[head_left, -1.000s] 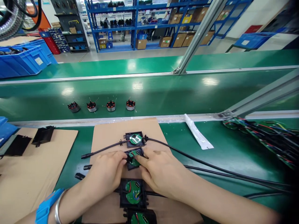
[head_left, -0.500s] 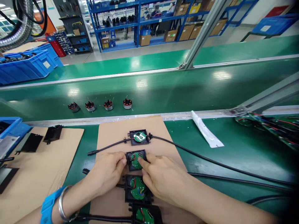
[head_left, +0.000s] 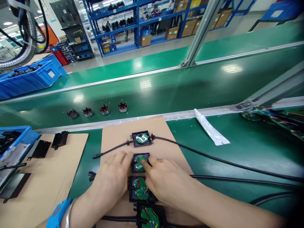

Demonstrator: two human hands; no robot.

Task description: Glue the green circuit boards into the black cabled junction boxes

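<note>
Green benchtop (head_left: pixel 186 136) spreads beneath a sheet of brown cardboard (head_left: pixel 118 131), where four black housings with green circuit boards form a column. Nearest is the first housing (head_left: pixel 150 218), cut off by the lower edge of view, a black cable (head_left: pixel 118 218) leaving its left side; just beyond sits the second housing (head_left: pixel 142 189). Past that, the third housing (head_left: pixel 138 164) lies between the two hands. At its left edge the left hand (head_left: pixel 114 174) has its fingers bent close together; whether they pinch anything cannot be told. From the other side the right hand (head_left: pixel 166 174) puts one outstretched finger to the board, the rest partly curled, any grip being hidden. Farther off, the fourth housing (head_left: pixel 142 138) has cables at both sides, with a white tube (head_left: pixel 211 128) well to its right. Beyond the metal rail (head_left: pixel 175 116) stand four round wire-wound parts (head_left: pixel 104 110), and in the background blue shelving (head_left: pixel 136 27) holds boxes (head_left: pixel 145 41).
</note>
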